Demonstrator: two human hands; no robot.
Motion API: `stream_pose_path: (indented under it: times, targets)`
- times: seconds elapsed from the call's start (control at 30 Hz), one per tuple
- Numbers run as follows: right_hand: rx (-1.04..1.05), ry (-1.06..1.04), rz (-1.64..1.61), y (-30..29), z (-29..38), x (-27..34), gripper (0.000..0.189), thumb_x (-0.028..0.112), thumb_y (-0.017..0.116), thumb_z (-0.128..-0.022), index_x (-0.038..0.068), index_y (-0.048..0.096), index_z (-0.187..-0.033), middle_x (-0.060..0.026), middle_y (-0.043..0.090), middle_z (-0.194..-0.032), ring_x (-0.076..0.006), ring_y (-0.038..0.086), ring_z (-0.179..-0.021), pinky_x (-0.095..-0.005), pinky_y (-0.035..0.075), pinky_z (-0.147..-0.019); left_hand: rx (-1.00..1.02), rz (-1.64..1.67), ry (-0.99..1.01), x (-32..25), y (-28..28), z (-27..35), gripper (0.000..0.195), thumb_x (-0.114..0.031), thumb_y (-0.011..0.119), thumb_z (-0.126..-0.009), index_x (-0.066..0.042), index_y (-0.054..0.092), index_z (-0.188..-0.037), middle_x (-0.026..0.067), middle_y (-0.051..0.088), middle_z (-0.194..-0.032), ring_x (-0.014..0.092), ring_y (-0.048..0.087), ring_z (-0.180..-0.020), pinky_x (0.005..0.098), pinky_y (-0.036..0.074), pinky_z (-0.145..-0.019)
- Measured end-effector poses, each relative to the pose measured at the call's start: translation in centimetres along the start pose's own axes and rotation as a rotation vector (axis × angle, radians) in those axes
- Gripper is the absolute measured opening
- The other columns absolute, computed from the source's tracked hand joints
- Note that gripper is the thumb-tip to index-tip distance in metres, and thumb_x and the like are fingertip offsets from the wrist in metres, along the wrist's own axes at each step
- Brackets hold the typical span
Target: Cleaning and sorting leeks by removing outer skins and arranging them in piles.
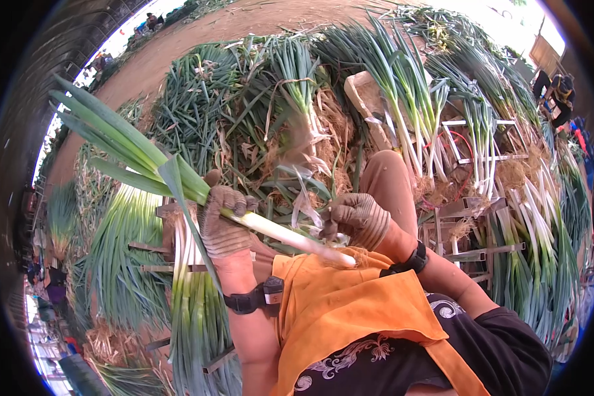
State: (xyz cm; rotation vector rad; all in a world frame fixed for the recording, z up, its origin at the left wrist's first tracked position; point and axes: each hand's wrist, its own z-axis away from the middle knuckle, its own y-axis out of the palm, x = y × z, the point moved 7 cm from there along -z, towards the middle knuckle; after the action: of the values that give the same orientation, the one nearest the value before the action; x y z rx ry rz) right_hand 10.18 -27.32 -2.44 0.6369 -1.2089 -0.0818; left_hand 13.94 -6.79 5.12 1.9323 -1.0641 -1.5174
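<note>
My left hand, in a striped work glove, is closed around a large green onion where its leaves meet the white stem. The leaves spread to the upper left, and the rooted white end lies over my orange apron. Beside the stem, my gloved right hand has its fingers bent together near pale, dry outer leaves; whether it pinches a piece of them cannot be told. Peeled-off leaves and roots lie on the ground beyond my hands.
A tied green onion bundle stands ahead amid leaf heaps. Long green onions lie on metal racks at right and more at left. A foam box and a metal frame stand beyond my knee. A person bends at far right.
</note>
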Motion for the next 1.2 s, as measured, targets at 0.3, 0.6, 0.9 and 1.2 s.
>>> stream_pose_path:
  times: [0.3,0.6,0.9,1.2]
  targets:
    - [0.224,0.091,0.380,2.2,-0.3,0.2,0.016,0.014,0.060,-0.080,-0.001,0.061,-0.086,-0.0035,0.057,-0.067,-0.0081,0.050,-0.056,-0.0216,0.041,-0.052,-0.204,-0.097,0.150,-6.7,-4.8,0.1,0.025,-0.023,0.045,-0.091,-0.006,0.050,-0.109,-0.0040,0.045,-0.059,0.008,0.044,-0.051,0.0272,0.041,-0.052]
    - [0.401,0.174,1.794,3.7,-1.4,-5.7,0.024,0.027,0.057,-0.076,0.005,0.065,-0.079,-0.0151,0.062,-0.072,-0.0327,0.061,-0.069,-0.0400,0.046,-0.061,-0.445,-0.210,0.325,-14.1,-6.6,0.8,0.024,-0.022,0.049,-0.090,-0.007,0.048,-0.109,-0.0043,0.042,-0.055,0.009,0.040,-0.043,0.0270,0.038,-0.047]
    - [0.494,0.154,1.845,-4.4,-4.5,-6.6,0.036,0.017,0.059,-0.078,0.011,0.057,-0.113,-0.0157,0.062,-0.099,-0.0263,0.061,-0.087,-0.0327,0.049,-0.074,-0.022,-0.021,0.414,-21.1,-6.5,2.6,0.028,-0.021,0.045,-0.091,-0.004,0.049,-0.112,-0.0039,0.045,-0.056,0.007,0.040,-0.043,0.0254,0.036,-0.052]
    - [0.739,-0.164,1.056,9.9,-4.1,-3.5,0.033,0.025,0.063,-0.077,0.004,0.055,-0.101,-0.0093,0.064,-0.077,-0.0209,0.062,-0.067,-0.0337,0.048,-0.061,0.114,0.211,0.374,-14.8,-7.5,3.2,0.039,-0.026,0.059,-0.082,-0.001,0.051,-0.112,-0.0008,0.050,-0.064,0.008,0.047,-0.055,0.0259,0.039,-0.060]
